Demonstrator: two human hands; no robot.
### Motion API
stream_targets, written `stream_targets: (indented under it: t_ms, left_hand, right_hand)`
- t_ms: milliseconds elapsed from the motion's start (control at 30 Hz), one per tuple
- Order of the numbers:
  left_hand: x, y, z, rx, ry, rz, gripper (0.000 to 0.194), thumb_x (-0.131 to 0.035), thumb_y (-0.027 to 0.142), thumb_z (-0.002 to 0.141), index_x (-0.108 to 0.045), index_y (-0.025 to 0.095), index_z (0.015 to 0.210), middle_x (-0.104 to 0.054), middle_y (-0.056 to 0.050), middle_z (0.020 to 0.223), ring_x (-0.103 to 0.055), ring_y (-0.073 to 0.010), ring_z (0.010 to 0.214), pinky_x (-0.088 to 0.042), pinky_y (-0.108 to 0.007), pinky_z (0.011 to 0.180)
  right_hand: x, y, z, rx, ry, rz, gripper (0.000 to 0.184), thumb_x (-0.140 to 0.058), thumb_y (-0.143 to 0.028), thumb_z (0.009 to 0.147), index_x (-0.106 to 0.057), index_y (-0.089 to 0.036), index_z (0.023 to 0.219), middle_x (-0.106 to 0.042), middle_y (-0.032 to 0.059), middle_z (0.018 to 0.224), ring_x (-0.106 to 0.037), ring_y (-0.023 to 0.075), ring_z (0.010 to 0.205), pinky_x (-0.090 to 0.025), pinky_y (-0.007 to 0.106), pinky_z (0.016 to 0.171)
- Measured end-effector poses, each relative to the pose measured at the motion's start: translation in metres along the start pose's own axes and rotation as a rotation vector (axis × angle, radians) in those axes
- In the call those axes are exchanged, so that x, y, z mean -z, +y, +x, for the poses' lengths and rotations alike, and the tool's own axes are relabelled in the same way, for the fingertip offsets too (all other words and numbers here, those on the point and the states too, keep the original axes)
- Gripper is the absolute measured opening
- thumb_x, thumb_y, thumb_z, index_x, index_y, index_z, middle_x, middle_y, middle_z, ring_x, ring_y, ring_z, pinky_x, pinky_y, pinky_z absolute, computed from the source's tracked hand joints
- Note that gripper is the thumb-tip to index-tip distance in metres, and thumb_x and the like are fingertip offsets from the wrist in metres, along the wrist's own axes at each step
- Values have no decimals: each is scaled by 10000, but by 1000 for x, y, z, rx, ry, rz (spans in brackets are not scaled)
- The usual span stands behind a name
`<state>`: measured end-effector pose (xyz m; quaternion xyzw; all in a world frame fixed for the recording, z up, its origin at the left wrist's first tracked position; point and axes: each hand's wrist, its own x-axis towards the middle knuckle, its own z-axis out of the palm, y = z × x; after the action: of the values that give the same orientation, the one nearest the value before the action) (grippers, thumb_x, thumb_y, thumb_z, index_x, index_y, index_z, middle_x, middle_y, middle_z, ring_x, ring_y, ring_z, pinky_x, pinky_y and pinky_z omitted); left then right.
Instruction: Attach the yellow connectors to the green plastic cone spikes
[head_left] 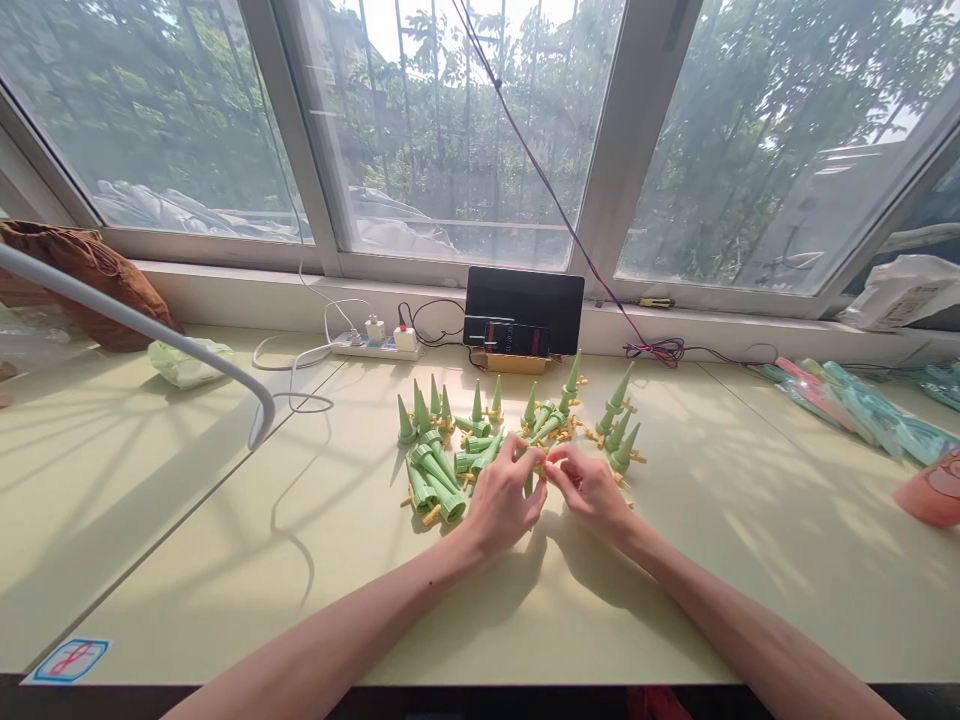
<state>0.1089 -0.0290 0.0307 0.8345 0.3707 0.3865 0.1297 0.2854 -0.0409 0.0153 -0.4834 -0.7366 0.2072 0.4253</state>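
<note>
Both hands meet above the middle of the table. My left hand [507,498] is closed around a green plant watering spike, mostly hidden by the fingers. At the fingertips shows a small yellow valve [541,466], which my right hand [592,489] pinches from the other side. Just left of my left hand lie several green spikes [439,480] on their sides, with yellow valves sticking out. Behind the hands more spikes stand point up, among them a tall one [572,378]. A further group of upright spikes [619,425] stands beyond my right hand.
A black tablet [523,300] leans at the window, with a phone [517,338] before it. A power strip [379,346] with cables sits to their left. A grey curved bar [150,325] crosses the left side. Plastic-wrapped items [862,405] and a pinkish cup [932,490] are at right.
</note>
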Motion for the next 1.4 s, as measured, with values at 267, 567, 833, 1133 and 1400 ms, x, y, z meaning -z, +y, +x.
stream_targets:
  t_ms: [267,567,833,1133,1400]
  left_hand:
    - [0,-1,0,-8,-10,-21,119,-564,130,877,-604,178,978,-525,-61,1028,-515,-123,668,-459,-262,576]
    - [0,0,0,-2,-23,-39,117,-564,126,866,-603,174,966,-522,-64,1024,-522,-139,699,-476,-286,618]
    - [0,-1,0,8,-9,-50,131,-562,118,868,-596,182,977,-523,-57,1031,-524,-127,685,-479,-277,613]
    - [0,0,0,-5,-11,-52,119,-566,119,872,-605,174,970,-524,-64,1025,-526,-130,688,-485,-279,617]
    - [1,0,1,-9,-19,-52,110,-567,124,869,-608,168,960,-523,-69,1022,-524,-139,700,-481,-285,623]
  right_hand:
    - [0,1,1,15,0,-14,158,-481,-307,975,-570,-201,898,-421,-67,532,-362,126,469,-284,260,500]
    - [0,2,2,17,6,-24,245,-471,-342,984,-577,-188,826,-439,-51,560,-374,120,491,-297,250,503]
    - [-1,0,-1,1,-13,1,158,-518,-325,972,-594,-186,976,-390,-86,520,-341,112,458,-278,246,490]
    - [-1,1,1,23,0,-6,141,-512,-303,960,-576,-188,907,-386,-84,515,-344,114,455,-278,247,484]
    - [-2,3,0,36,17,-26,166,-495,-300,964,-564,-194,857,-407,-70,536,-357,116,476,-280,244,489]
